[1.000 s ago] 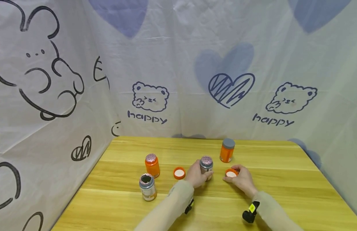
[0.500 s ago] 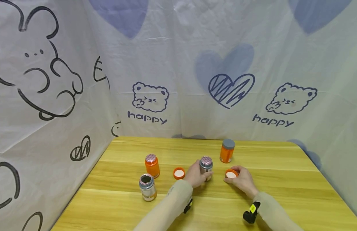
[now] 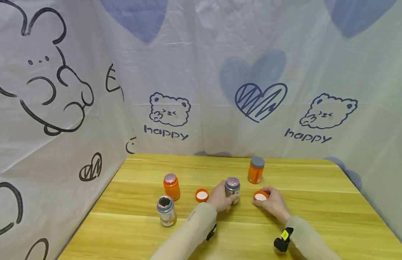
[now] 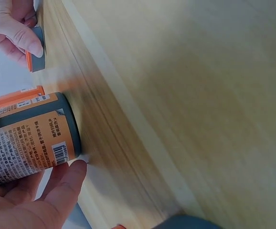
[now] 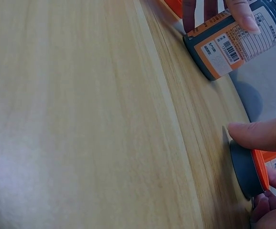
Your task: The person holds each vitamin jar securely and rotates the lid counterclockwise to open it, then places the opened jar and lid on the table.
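My left hand grips a grey bottle with a shiny foil seal on its mouth. The bottle stands upright on the table, its printed orange-and-white label showing in the left wrist view. To the right, my right hand pinches a cap between thumb and fingers. This cap lies upside down at table level, orange with a white lining inside and dark grey outside. A gap separates bottle and cap. Some fingers of both hands are hidden in the head view.
Left of my hands stand an orange bottle with a foil seal and a grey bottle whose foil is opened. Another upturned orange cap lies beside my left hand. Behind is an orange bottle with a grey cap. A printed cloth hangs behind the table.
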A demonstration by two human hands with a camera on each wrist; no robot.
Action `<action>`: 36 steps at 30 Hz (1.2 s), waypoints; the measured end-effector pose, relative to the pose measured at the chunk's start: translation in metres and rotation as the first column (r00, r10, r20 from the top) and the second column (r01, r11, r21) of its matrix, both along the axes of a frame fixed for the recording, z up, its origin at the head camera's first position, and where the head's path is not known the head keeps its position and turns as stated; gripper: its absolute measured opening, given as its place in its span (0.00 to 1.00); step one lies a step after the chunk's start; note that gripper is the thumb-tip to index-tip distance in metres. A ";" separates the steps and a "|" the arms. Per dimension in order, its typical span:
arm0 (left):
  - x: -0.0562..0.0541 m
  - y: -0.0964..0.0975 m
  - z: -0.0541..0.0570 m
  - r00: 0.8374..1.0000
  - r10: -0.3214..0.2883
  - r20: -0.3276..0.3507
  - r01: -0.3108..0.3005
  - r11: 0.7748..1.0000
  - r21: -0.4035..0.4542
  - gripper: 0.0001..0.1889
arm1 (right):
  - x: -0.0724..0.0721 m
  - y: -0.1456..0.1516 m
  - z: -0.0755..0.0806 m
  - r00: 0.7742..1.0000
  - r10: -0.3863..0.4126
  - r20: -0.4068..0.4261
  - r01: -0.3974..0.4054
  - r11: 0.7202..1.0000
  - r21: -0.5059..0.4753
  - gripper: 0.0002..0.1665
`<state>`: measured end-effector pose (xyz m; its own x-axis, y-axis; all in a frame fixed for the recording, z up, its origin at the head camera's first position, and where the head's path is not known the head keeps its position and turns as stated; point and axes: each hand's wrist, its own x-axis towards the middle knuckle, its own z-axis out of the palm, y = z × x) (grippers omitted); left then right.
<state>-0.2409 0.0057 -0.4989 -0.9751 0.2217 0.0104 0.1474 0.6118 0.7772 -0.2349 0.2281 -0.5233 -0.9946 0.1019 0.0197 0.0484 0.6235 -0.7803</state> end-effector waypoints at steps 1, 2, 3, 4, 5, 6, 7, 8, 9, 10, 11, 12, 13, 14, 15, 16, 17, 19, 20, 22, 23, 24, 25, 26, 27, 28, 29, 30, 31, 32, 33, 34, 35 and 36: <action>0.000 0.000 0.000 1.000 -0.001 0.001 0.001 1.000 0.000 0.29 | 0.000 0.000 0.000 1.000 0.000 0.001 0.000 1.000 0.001 0.39; 0.000 0.000 0.000 1.000 -0.001 0.004 0.001 1.000 0.001 0.29 | 0.000 0.000 0.000 1.000 0.001 0.002 -0.001 1.000 0.001 0.39; 0.000 0.000 0.000 1.000 -0.001 0.008 0.001 1.000 0.000 0.29 | 0.000 0.000 0.000 1.000 0.002 0.004 -0.002 1.000 0.001 0.39; 0.000 0.000 0.000 1.000 -0.002 0.010 0.002 1.000 0.000 0.29 | 0.000 0.000 0.000 1.000 0.003 0.006 -0.003 1.000 0.000 0.39; 0.000 0.000 0.001 1.000 -0.003 0.011 0.003 1.000 0.001 0.29 | 0.000 0.000 0.000 1.000 0.004 0.008 -0.004 1.000 0.001 0.39; 0.000 0.000 0.001 1.000 -0.002 0.014 0.002 1.000 0.000 0.29 | 0.000 0.000 0.001 1.000 0.005 0.009 -0.006 1.000 0.002 0.39; 0.000 0.000 0.002 1.000 -0.001 0.017 0.001 1.000 0.001 0.30 | 0.000 0.000 0.001 1.000 0.007 0.009 -0.007 1.000 0.004 0.40; 0.001 0.000 0.002 1.000 0.000 0.019 0.000 1.000 0.001 0.30 | 0.000 0.000 0.001 1.000 0.009 0.010 -0.009 1.000 0.006 0.40; 0.001 0.000 0.003 1.000 0.000 0.019 0.000 1.000 0.001 0.30 | 0.000 0.000 0.001 1.000 0.010 0.011 -0.010 1.000 0.006 0.40; 0.001 0.000 0.003 1.000 0.000 0.019 0.000 1.000 0.001 0.30 | 0.000 0.000 0.002 1.000 0.011 0.011 -0.011 1.000 0.007 0.40; 0.002 0.000 0.004 1.000 0.000 0.018 0.000 1.000 -0.001 0.30 | 0.000 0.000 0.002 1.000 0.012 0.011 -0.012 1.000 0.007 0.40; 0.002 -0.001 0.005 1.000 0.001 0.021 0.000 1.000 -0.004 0.30 | 0.000 0.000 0.002 1.000 0.013 0.011 -0.013 1.000 0.005 0.40; 0.002 -0.001 0.005 1.000 -0.002 0.020 0.002 1.000 -0.005 0.30 | 0.000 0.000 0.002 1.000 0.014 0.011 -0.014 1.000 0.002 0.40; 0.003 -0.001 0.006 1.000 -0.001 0.021 0.002 1.000 -0.005 0.30 | 0.000 0.000 0.002 1.000 0.013 0.012 -0.013 1.000 -0.001 0.40; 0.004 -0.001 0.007 1.000 -0.002 0.023 0.002 1.000 -0.004 0.30 | 0.000 0.000 0.001 1.000 0.012 0.013 -0.012 1.000 -0.003 0.40; 0.004 -0.002 0.007 1.000 -0.002 0.023 0.002 1.000 -0.004 0.30 | 0.000 0.001 0.001 1.000 0.013 0.012 -0.013 1.000 -0.006 0.40; 0.005 -0.002 0.008 1.000 -0.001 0.023 0.001 1.000 -0.001 0.30 | 0.000 0.000 0.001 1.000 0.014 0.011 -0.014 1.000 -0.009 0.40; 0.005 -0.002 0.008 1.000 0.000 0.027 0.000 1.000 0.002 0.30 | 0.000 0.001 0.000 1.000 0.013 0.012 -0.013 1.000 -0.013 0.40; 0.005 -0.002 0.009 1.000 0.001 0.029 -0.001 1.000 0.004 0.30 | 0.000 0.001 0.000 1.000 0.011 0.012 -0.011 1.000 -0.016 0.40; 0.005 -0.002 0.009 0.999 0.003 0.033 -0.003 1.000 0.002 0.31 | 0.000 0.001 0.000 1.000 0.014 0.012 -0.014 0.999 -0.035 0.40; 0.005 -0.002 0.009 0.999 0.004 0.037 -0.004 1.000 0.003 0.31 | 0.000 0.001 0.000 1.000 0.016 0.017 -0.015 0.998 -0.056 0.40; 0.006 -0.002 0.010 0.999 0.004 0.038 -0.004 1.000 0.004 0.31 | 0.000 0.002 0.001 1.000 0.018 0.021 -0.016 0.996 -0.084 0.40; 0.006 -0.002 0.011 0.999 0.004 0.042 -0.004 1.000 0.005 0.30 | 0.000 0.002 0.002 0.999 0.021 0.027 -0.017 0.993 -0.115 0.40; 0.006 -0.002 0.012 0.999 0.004 0.045 -0.004 1.000 0.010 0.31 | 0.000 0.003 0.003 0.999 0.026 0.035 -0.020 0.988 -0.153 0.40; 0.007 -0.003 0.014 0.999 0.003 0.050 -0.004 1.000 0.019 0.32 | -0.001 0.005 0.005 0.998 0.034 0.046 -0.024 0.982 -0.189 0.40; 0.007 -0.003 0.015 0.998 0.002 0.055 -0.004 0.999 0.035 0.33 | -0.001 0.006 0.006 0.998 0.034 0.060 -0.020 0.975 -0.220 0.40; 0.008 -0.003 0.018 0.998 -0.001 0.059 -0.002 0.999 0.054 0.35 | -0.002 0.008 0.008 0.997 0.035 0.072 -0.016 0.968 -0.251 0.40; 0.009 -0.004 0.020 0.998 -0.002 0.061 -0.002 0.997 0.071 0.38 | -0.002 0.010 0.009 0.996 0.033 0.081 -0.009 0.962 -0.274 0.39; 0.008 -0.004 0.021 0.998 -0.002 0.065 -0.003 0.997 0.083 0.41 | -0.003 0.012 0.011 0.995 0.026 0.092 0.001 0.958 -0.287 0.39; 0.008 -0.003 0.023 0.998 0.000 0.065 -0.007 0.995 0.095 0.44 | -0.003 0.015 0.012 0.994 0.021 0.103 0.011 0.953 -0.302 0.38; 0.008 -0.003 0.025 0.998 0.003 0.058 -0.009 0.995 0.101 0.46 | -0.003 0.018 0.013 0.994 0.016 0.108 0.018 0.951 -0.309 0.38; 0.007 -0.002 0.027 0.999 0.007 0.050 -0.012 0.995 0.098 0.47 | -0.003 0.020 0.013 0.993 0.008 0.114 0.028 0.948 -0.317 0.37; 0.006 -0.001 0.029 0.999 0.012 0.037 -0.015 0.996 0.086 0.48 | -0.002 0.022 0.014 0.993 0.007 0.114 0.031 0.945 -0.326 0.36; 0.004 0.001 0.031 1.000 0.018 0.019 -0.019 0.997 0.071 0.47 | -0.001 0.024 0.015 0.993 0.007 0.116 0.032 0.945 -0.326 0.36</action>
<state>-0.2372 0.0065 -0.4680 -0.9792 0.2027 0.0076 0.1218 0.5574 0.8212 -0.2359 0.2522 -0.5086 -0.9869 0.0961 -0.1297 0.1547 0.3343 -0.9297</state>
